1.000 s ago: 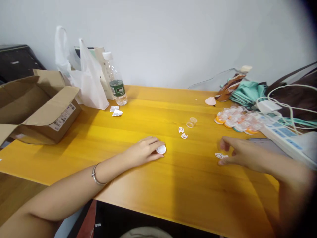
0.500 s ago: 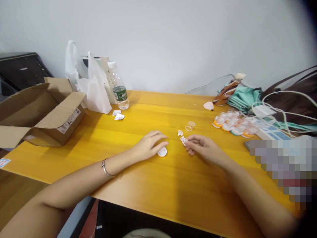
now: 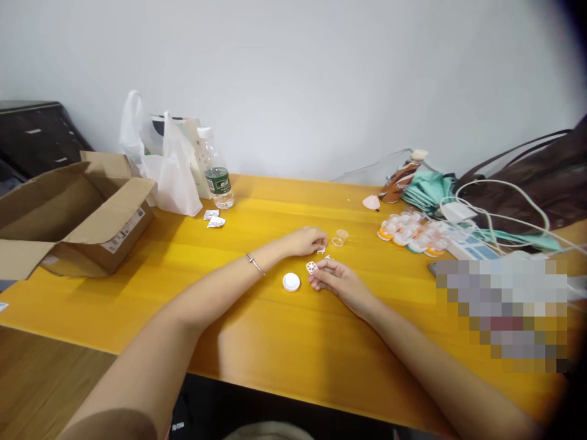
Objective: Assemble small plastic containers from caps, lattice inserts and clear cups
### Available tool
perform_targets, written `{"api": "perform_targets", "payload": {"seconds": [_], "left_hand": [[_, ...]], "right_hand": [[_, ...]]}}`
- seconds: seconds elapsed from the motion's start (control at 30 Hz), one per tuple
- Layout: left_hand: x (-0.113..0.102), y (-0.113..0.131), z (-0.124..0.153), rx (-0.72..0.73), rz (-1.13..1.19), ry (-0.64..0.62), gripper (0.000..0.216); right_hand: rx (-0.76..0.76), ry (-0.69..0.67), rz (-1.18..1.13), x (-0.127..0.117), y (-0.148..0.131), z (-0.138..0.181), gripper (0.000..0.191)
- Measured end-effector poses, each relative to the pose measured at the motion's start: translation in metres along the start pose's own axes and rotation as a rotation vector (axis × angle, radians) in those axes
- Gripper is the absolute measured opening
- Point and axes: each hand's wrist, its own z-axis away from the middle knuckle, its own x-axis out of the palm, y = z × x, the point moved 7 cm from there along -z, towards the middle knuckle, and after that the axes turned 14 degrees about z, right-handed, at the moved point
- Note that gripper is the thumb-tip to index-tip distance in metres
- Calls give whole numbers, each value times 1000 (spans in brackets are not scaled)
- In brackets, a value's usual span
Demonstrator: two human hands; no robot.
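My right hand (image 3: 338,280) pinches a small white openwork plastic piece (image 3: 311,267) between thumb and fingertips, just above the table. Farther forward, my left hand (image 3: 308,241) is closed, its fingertips down on another small white plastic piece (image 3: 321,250), which they partly hide. A bit of white plastic (image 3: 328,257) shows just behind the right fingers. On the table, left of the right hand, lies a round white lid-like disc (image 3: 291,282) with a raised rim. Close beyond my left fingertips lies a small clear plastic cup (image 3: 342,234) with a ring-shaped piece (image 3: 337,242) at its front.
Several clear-domed pieces with coloured bases (image 3: 413,234) stand right, near a power strip (image 3: 472,243) and white cables. At left are an open cardboard box (image 3: 98,229), a white plastic bag (image 3: 177,177), a water bottle (image 3: 219,180) and foil scraps (image 3: 215,221).
My left hand has left the white disc and reached forward and right to a small white piece. My right hand has moved left with its openwork piece. The view has shifted slightly.
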Motion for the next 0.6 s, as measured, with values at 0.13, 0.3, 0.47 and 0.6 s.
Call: {"api": "perform_targets", "payload": {"seconds": [0.13,0.3,0.47,0.6], "left_hand": [[-17,0,10,-19,102,79,13],[-47,-5,55,-56,221,188,19],[-54,-21,105,-138,419,211,22],[-44,-34,120,-265,684,307,27]], "right_hand": [[-4,-7,8,1,1,-1,25],[13,-29,-22,-2,1,-2,24],[27,-47,-72,-3,0,-9,21],[14,-44,-119,1,-3,-20,18]]}}
